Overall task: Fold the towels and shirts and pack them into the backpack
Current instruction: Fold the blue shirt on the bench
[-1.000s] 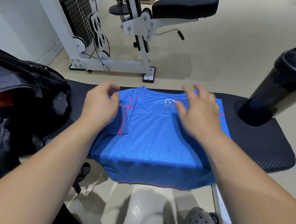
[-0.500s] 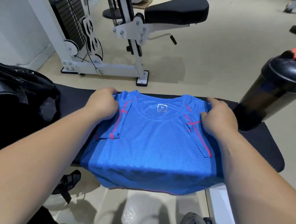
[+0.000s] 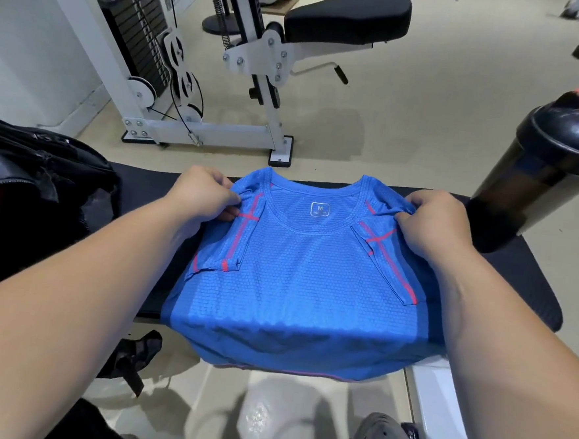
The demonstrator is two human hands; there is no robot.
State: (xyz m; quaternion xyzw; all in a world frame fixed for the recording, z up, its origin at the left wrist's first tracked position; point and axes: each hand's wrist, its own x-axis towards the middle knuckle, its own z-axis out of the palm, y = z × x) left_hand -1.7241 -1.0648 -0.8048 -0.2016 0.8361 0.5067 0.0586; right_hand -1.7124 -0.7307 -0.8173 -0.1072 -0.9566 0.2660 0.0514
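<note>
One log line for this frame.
step: fold shirt | left hand: pinches shoulder | right hand: pinches shoulder | shirt: sleeves folded in, hem overhanging bench | backpack: at left

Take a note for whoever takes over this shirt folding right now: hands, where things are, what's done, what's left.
Left hand pinches the blue shirt at the shoulder on its side; right hand pinches the other shoulder.
Shirt lies on the black bench pad, hem hanging over the near edge; backpack to the left.
Done: both sleeves folded in.
Left: fold it shorter, pack it. No towels in view.
</note>
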